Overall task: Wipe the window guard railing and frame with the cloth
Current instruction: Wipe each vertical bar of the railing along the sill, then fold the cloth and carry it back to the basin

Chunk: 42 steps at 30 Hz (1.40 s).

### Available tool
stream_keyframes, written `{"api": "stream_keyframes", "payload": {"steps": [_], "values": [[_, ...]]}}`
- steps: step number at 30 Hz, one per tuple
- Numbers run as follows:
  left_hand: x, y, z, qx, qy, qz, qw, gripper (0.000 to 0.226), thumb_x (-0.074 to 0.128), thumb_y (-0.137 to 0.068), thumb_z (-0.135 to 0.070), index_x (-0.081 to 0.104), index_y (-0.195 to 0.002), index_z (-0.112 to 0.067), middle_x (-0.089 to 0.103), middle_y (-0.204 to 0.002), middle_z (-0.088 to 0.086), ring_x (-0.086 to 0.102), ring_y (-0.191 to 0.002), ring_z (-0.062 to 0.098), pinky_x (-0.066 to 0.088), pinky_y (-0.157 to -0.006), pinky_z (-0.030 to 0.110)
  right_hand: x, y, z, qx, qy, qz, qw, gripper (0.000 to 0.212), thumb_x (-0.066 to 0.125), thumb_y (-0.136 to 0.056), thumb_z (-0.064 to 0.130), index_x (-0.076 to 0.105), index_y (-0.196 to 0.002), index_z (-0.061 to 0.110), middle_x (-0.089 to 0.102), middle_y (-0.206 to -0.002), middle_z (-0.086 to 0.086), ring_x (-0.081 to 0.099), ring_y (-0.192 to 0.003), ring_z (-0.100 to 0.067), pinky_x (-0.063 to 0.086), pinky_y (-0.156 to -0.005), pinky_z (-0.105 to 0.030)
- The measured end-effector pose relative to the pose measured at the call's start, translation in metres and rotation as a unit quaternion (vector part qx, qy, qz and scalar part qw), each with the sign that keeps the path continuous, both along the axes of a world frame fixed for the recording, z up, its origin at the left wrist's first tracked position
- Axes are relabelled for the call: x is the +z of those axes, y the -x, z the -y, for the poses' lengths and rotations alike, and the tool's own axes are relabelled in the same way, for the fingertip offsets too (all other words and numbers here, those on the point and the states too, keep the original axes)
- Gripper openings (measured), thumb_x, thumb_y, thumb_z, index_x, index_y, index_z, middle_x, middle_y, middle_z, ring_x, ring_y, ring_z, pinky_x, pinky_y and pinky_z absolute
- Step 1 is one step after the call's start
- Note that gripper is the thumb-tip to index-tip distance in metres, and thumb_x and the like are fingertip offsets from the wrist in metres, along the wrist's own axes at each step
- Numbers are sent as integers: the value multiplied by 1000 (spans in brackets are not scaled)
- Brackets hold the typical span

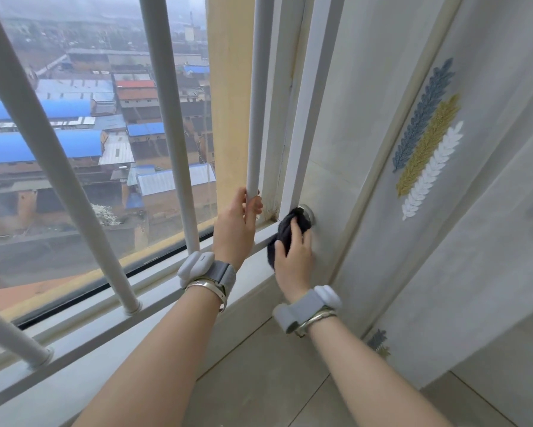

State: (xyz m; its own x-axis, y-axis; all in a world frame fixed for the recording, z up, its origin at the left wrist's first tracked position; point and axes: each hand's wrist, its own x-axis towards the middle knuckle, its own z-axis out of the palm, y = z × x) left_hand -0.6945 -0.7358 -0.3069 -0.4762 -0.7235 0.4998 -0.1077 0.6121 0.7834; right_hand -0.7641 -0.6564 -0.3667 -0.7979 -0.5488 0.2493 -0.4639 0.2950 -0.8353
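Two hands work the lower right corner of the window. The left hand (239, 223) wraps the rightmost bar (259, 97) of the guard railing just above its foot, fingers (253, 208) curled around the tube and the thumb on the near side; this looks like a steadying hold, so the body can lean in while the other hand scrubs. The right hand (293, 257) presses a dark cloth (285, 234) against the window frame (299, 124), right where the upright meets the sill (166, 288). Its fingers lie together and flat over the bunched fabric, pinning it to the surface, with the thumb tucked along the cloth's left edge. The top of the cloth reaches a round metal fitting (310, 212) on the wall panel just beside the frame, and partly covers it.

The corner above the cloth shows dark grime in the seam, which likely explains why the wiping is centred here. The other bars (172, 118) stand well apart to the left, untouched by either hand. A pale curtain (444, 211) with embroidered leaves hangs at the right, clear of the cloth
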Motion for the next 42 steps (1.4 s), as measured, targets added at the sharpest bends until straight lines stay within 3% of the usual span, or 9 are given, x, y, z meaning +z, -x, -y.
{"api": "stream_keyframes", "payload": {"steps": [4,8,14,19,23,25,34,37,42], "values": [[2,1,-2,18,1,5,1000,20,43,-98,-21,53,-107,-6,61,-82,-9,65,-80,20,50,-71,33,-11,-34,-5,82,-2,6,997,49,49,-92,1,45,-138,16,40,-128,-10,42,-120,-21,18,-99,-5],[6,-4,-13,19,-29,53,998,26,37,-99,-14,48,-120,-5,64,-101,10,61,-93,30,47,-80,42,7,-3,-27,159,-44,66,984,46,58,-84,3,56,-126,23,58,-119,-5,55,-110,-22,42,-101,-36],[14,-72,-38,-14,-22,-1,1000,37,45,-91,0,53,-123,-18,55,-117,-7,55,-104,5,45,-87,17,51,-16,-55,90,49,103,989,31,61,-87,10,48,-108,30,58,-107,12,55,-104,-14,44,-86,-27],[24,-118,-42,-122,-113,23,986,39,61,-88,-21,49,-125,-26,58,-118,-7,56,-107,4,46,-91,21,83,-64,-84,178,111,139,968,35,64,-85,4,54,-109,28,59,-118,2,60,-107,-17,49,-93,-35],[39,-126,-53,-192,-221,23,956,30,61,-88,-26,53,-118,-27,64,-104,-7,62,-96,9,50,-78,17,109,-85,-102,244,160,212,933,33,65,-85,7,57,-113,21,64,-112,-8,62,-103,-17,51,-90,-30],[42,-128,-58,-185,-181,18,966,18,61,-88,-21,59,-105,-27,67,-93,-5,64,-86,13,50,-73,19,114,-89,-107,234,158,209,936,24,61,-88,7,59,-106,23,66,-103,-8,62,-98,-17,50,-84,-25],[62,-100,-46,-150,-168,29,974,2,50,-94,-22,50,-95,-24,63,-97,-3,61,-89,10,48,-67,18,127,-42,-85,115,-18,-28,993,32,69,-84,22,48,-108,25,61,-84,8,60,-82,-10,46,-70,-17],[99,-95,-44,-126,-169,60,976,8,54,-91,-20,49,-89,-25,63,-87,-5,60,-81,9,45,-65,14,160,-30,-79,97,-73,-25,992,12,68,-84,27,59,-90,25,59,-85,6,55,-89,-18,38,-72,-21],[133,-104,-50,-124,-174,73,974,24,68,-79,-10,55,-94,-23,53,-64,-7,51,-59,1,40,-58,10,188,-37,-97,94,-65,42,993,17,71,-82,26,63,-91,14,61,-90,4,54,-93,-13,37,-72,-16]]}}
